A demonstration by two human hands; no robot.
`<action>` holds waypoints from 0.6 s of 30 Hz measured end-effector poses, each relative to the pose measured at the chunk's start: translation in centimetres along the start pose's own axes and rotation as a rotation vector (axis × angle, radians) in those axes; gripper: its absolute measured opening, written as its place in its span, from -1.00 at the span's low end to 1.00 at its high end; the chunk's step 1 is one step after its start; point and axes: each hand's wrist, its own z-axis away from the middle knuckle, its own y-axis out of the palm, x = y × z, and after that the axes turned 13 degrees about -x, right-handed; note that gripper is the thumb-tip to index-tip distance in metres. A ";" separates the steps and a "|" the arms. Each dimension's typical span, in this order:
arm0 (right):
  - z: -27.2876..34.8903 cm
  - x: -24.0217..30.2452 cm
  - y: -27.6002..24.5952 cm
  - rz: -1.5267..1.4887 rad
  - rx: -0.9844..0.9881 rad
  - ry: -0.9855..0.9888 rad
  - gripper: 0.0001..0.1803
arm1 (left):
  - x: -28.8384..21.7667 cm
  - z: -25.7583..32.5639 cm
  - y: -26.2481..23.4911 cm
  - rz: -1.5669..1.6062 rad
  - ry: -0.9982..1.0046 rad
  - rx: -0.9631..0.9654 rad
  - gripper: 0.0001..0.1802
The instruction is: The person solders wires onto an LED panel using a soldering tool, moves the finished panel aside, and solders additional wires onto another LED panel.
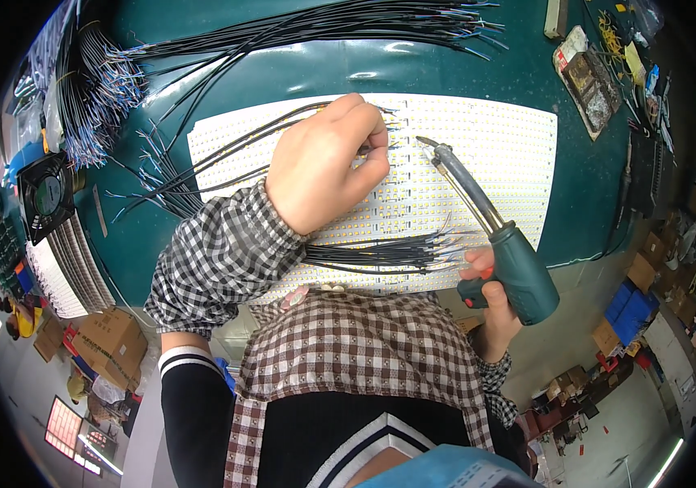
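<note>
The left hand [328, 163] pinched a thin black wire [226, 150] down onto the white LED strip panel [478, 154] on the green desk [324, 69]. Just right of it, the right hand [490, 285] gripped a soldering iron [486, 224], its tip angled up-left toward those fingers.

Electronics workshop: soldering iron [486, 220], wire bundles [324, 32] (black, stripped), LED panel [478, 154].

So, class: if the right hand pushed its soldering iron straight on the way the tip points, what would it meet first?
Probably the left hand's fingertips pinching a wire on the LED panel; the iron's tip aims there, though depth is unclear.
</note>
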 end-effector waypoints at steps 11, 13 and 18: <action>-0.1 -0.2 -0.6 -0.142 -0.046 0.001 -0.55 | -2.8 2.4 -1.4 -0.254 0.251 -0.065 -0.70; -0.5 -0.5 -0.6 -0.161 -0.109 -0.024 -0.50 | -3.6 3.7 -1.5 -0.092 0.173 0.174 -0.74; -0.7 -0.8 -1.3 -0.050 -0.081 -0.149 -0.39 | -2.5 4.7 -0.4 -0.033 0.137 0.321 -0.79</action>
